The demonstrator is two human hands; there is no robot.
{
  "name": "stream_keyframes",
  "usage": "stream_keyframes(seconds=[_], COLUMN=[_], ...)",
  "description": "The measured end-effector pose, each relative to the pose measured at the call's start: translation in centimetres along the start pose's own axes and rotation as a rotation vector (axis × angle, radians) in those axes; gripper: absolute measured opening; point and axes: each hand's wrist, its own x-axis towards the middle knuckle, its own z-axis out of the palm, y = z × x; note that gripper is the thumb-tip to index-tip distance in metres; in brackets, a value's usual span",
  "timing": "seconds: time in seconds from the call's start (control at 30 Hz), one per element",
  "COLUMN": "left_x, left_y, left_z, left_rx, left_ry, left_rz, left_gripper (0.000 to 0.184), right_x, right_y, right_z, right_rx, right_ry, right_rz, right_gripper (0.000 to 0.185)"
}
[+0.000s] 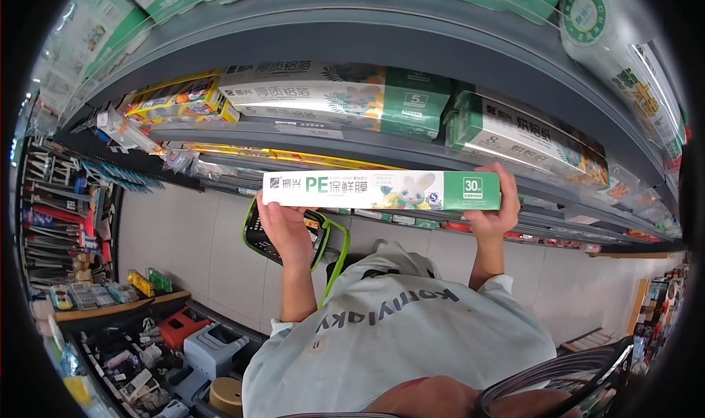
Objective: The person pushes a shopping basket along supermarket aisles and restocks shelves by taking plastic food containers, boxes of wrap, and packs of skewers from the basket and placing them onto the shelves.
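Observation:
A long white and green box of PE cling film is held level in front of the shelf, its printed front with a rabbit and "30" turned to me. My left hand grips its left end, thumb on the front face. Around the right, green end closes my right hand, with the fingers over the top and side. Behind and above the box, similar boxes of aluminium foil lie stacked on the shelf. Further right are white and green boxes of baking paper.
A black shopping basket with a bright green handle is below my left forearm. Yellow boxes lie at the shelf's left. Wrapped rolls are up right. A bin of plastic goods stands lower left on the tiled floor.

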Motion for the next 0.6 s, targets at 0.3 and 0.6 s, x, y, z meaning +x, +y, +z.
stream_keyframes(seconds=[0.3,0.6], left_x=[0.5,0.6], left_y=[0.2,0.3], left_z=[0.5,0.7], left_rx=[-0.047,-0.114], left_ry=[-0.065,0.106], left_rz=[-0.001,0.023], left_gripper=[0.039,0.037], right_x=[-0.5,-1.2], right_y=[0.5,1.3], right_z=[0.5,0.3], right_rx=[0.048,0.009], right_ry=[0.039,0.049], right_rz=[0.081,0.041], right_gripper=[0.087,0.089])
